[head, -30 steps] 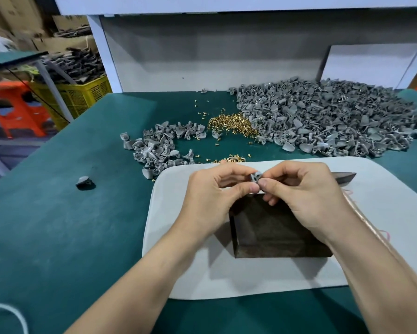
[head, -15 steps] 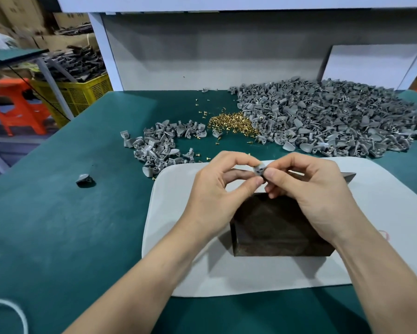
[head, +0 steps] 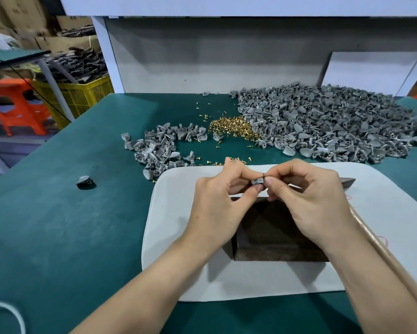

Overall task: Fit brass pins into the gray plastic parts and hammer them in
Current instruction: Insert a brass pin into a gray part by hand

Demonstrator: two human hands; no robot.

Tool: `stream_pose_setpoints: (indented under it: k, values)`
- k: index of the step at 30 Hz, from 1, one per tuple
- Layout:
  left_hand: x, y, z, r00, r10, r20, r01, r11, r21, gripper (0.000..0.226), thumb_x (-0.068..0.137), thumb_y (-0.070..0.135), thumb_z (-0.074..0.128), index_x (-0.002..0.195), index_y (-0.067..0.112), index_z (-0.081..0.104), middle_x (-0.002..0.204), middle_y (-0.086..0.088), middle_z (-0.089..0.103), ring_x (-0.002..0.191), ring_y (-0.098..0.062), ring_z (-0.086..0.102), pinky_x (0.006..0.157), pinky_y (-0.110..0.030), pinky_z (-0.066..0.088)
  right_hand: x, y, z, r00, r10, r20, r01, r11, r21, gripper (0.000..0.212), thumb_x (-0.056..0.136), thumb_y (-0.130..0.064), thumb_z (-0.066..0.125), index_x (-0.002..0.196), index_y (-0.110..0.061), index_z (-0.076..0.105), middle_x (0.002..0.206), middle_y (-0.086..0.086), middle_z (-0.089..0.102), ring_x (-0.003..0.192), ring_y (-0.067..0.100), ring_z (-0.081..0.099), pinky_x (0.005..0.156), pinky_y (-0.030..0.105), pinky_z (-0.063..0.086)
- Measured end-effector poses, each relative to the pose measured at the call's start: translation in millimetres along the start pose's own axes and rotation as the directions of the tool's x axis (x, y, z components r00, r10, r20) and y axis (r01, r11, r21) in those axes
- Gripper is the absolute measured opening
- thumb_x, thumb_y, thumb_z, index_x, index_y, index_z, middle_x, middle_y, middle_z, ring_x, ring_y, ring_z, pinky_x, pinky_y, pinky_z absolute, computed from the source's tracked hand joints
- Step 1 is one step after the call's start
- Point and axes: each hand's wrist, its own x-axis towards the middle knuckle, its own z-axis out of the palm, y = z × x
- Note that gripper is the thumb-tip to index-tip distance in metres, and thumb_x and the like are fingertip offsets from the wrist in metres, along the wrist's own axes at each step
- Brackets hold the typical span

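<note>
The fingers [head: 247,175] of the left hand [head: 217,201] and right hand [head: 311,201] pinch one small gray part [head: 257,182] together, just above a dark block [head: 274,237]. The block sits on a white mat [head: 169,213] on the green surface [head: 58,225]. Brass pins [head: 231,126] lie farther back.

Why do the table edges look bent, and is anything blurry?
Head view: the wide lens bows the green table; the left hand, right hand and pinched gray part are sharp; the big gray pile softens at far right; soft shadows flank the dark block on the white mat.
</note>
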Motion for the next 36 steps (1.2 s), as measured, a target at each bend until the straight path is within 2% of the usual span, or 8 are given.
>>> stream_pose_setpoints:
  k: [5, 8, 13, 19, 23, 29, 33, 36]
  values:
    - [-1, -3, 3, 1.000, -0.003, -0.011, 0.003, 1.000, 0.031, 0.009, 0.080, -0.003, 0.069, 0.083, 0.004, 0.064, 0.083, 0.004, 0.071, 0.080, 0.001, 0.069, 0.088, -0.004, 0.041, 1, 4, 0, 0.999, 0.029, 0.024, -0.029, 0.999, 0.016, 0.027, 0.081, 0.004, 0.068, 0.068, -0.020, 0.064, 0.058, -0.007, 0.063, 0.052, 0.009, 0.060, 0.059, 0.018, 0.048]
    - [0, -3, 4, 1.000, 0.000, -0.021, 0.001, 0.999, 0.045, 0.010, 0.080, -0.006, 0.069, 0.081, 0.003, 0.063, 0.084, -0.001, 0.072, 0.078, -0.002, 0.070, 0.092, 0.001, 0.033, 2, 6, 2, 0.999, 0.050, 0.016, -0.050, 0.999, 0.011, 0.026, 0.081, 0.002, 0.068, 0.068, -0.019, 0.063, 0.057, -0.004, 0.064, 0.051, 0.010, 0.062, 0.059, 0.019, 0.050]
    - [-1, -5, 5, 1.000, 0.010, -0.023, -0.009, 0.999, 0.042, 0.009, 0.080, 0.000, 0.070, 0.084, 0.006, 0.066, 0.082, 0.014, 0.069, 0.080, 0.001, 0.069, 0.094, -0.007, 0.039, 3, 5, 2, 0.998, 0.058, -0.002, -0.058, 0.998, -0.003, 0.024, 0.083, -0.002, 0.067, 0.070, -0.021, 0.063, 0.059, -0.003, 0.065, 0.053, 0.010, 0.065, 0.060, 0.019, 0.051]
    - [4, 2, 1, 0.995, -0.095, 0.034, 0.100, 0.962, -0.253, 0.016, 0.080, 0.008, 0.068, 0.088, 0.022, 0.068, 0.090, 0.006, 0.072, 0.092, -0.012, 0.068, 0.087, -0.025, 0.050, 3, 1, -1, 0.998, 0.043, 0.036, -0.049, 0.985, 0.165, 0.022, 0.083, 0.005, 0.064, 0.076, -0.015, 0.065, 0.069, -0.001, 0.065, 0.061, 0.014, 0.062, 0.062, 0.021, 0.053]
    - [4, 3, 0, 0.995, -0.091, 0.032, 0.095, 0.982, -0.165, 0.036, 0.078, 0.011, 0.071, 0.108, 0.029, 0.065, 0.100, 0.006, 0.069, 0.098, -0.012, 0.066, 0.092, -0.031, 0.051, 2, -1, -1, 0.996, 0.076, 0.048, -0.086, 0.967, 0.240, 0.020, 0.082, 0.006, 0.064, 0.078, -0.013, 0.067, 0.071, 0.002, 0.069, 0.065, 0.013, 0.066, 0.064, 0.022, 0.055]
    - [6, -1, -4, 1.000, 0.015, 0.006, -0.015, 1.000, 0.025, 0.037, 0.076, 0.010, 0.072, 0.110, 0.024, 0.066, 0.108, 0.008, 0.068, 0.104, -0.005, 0.062, 0.097, -0.028, 0.047, -1, -7, 1, 0.996, 0.008, 0.088, -0.001, 0.997, -0.072, 0.032, 0.078, 0.009, 0.058, 0.079, -0.023, 0.064, 0.078, -0.005, 0.067, 0.075, 0.015, 0.067, 0.075, 0.023, 0.052]
    - [10, -4, -15, 0.990, 0.052, 0.132, -0.072, 0.985, 0.154, 0.034, 0.077, 0.008, 0.072, 0.110, 0.016, 0.068, 0.103, 0.010, 0.069, 0.082, 0.006, 0.064, 0.085, -0.015, 0.048, -3, -12, -1, 0.978, -0.129, 0.163, 0.177, 0.925, -0.336, 0.020, 0.077, -0.001, 0.066, 0.091, -0.014, 0.068, 0.083, -0.002, 0.065, 0.076, 0.005, 0.058, 0.070, 0.005, 0.040]
    - [12, -3, -19, 0.982, 0.043, 0.186, -0.077, 0.980, 0.181, 0.033, 0.078, 0.003, 0.073, 0.110, 0.010, 0.068, 0.095, 0.006, 0.071, 0.076, 0.007, 0.065, 0.100, -0.016, 0.042, -3, -12, -6, 0.957, -0.150, 0.248, 0.244, 0.878, -0.412, 0.018, 0.077, -0.006, 0.071, 0.094, -0.013, 0.069, 0.082, -0.002, 0.064, 0.078, 0.005, 0.055, 0.064, -0.001, 0.034]
